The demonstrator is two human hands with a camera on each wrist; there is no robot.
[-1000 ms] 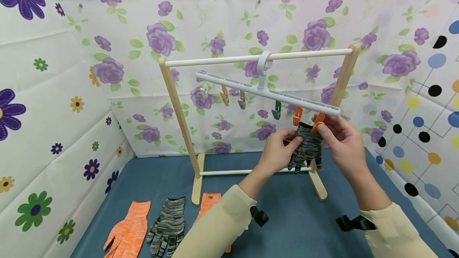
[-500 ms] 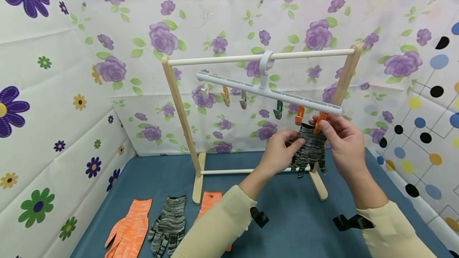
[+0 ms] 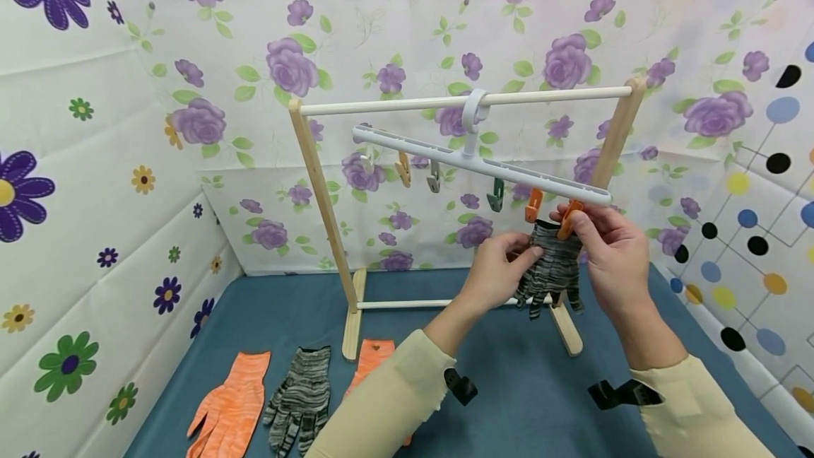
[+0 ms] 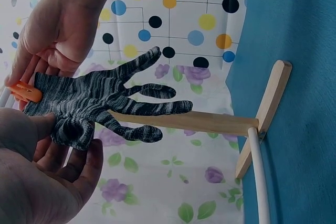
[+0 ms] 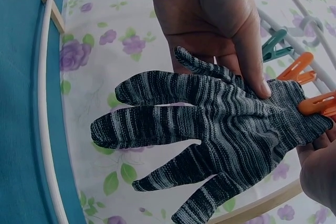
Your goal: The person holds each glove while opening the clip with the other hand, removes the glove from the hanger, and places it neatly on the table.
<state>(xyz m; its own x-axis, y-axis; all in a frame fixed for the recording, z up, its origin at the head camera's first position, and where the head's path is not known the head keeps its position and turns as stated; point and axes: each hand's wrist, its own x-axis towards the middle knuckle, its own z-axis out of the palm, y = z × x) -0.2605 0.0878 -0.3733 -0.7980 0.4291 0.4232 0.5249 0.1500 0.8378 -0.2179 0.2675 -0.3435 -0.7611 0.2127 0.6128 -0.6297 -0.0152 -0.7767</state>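
Note:
A black-and-grey striped knit glove (image 3: pixel 552 260) hangs fingers down below the right end of a white hanger (image 3: pixel 445 155). My left hand (image 3: pixel 498 268) pinches the glove near its cuff, thumb in front. At the cuff's other corner my right hand (image 3: pixel 612 253) grips an orange clothespin (image 3: pixel 570 219), whose jaws sit over the cuff in the right wrist view. A second orange clothespin (image 3: pixel 533 205) hangs just left of it, apart from the glove. Further along are a green clothespin (image 3: pixel 496 194), a grey clothespin (image 3: pixel 434 177), a yellow clothespin (image 3: pixel 403 169) and a white clothespin (image 3: pixel 368 159).
The hanger hooks over the top bar of a wooden rack (image 3: pixel 394 104) and tilts down to the right. On the blue cloth (image 3: pixel 496 387) lie an orange glove (image 3: pixel 230 401), another striped glove (image 3: pixel 299 394) and a second orange glove (image 3: pixel 372 355), partly behind my left sleeve.
The head view has shifted slightly. Over the last second the right fingers and thumb have moved a little on the orange clothespin, and the glove hangs slightly lower. Both hands keep their holds.

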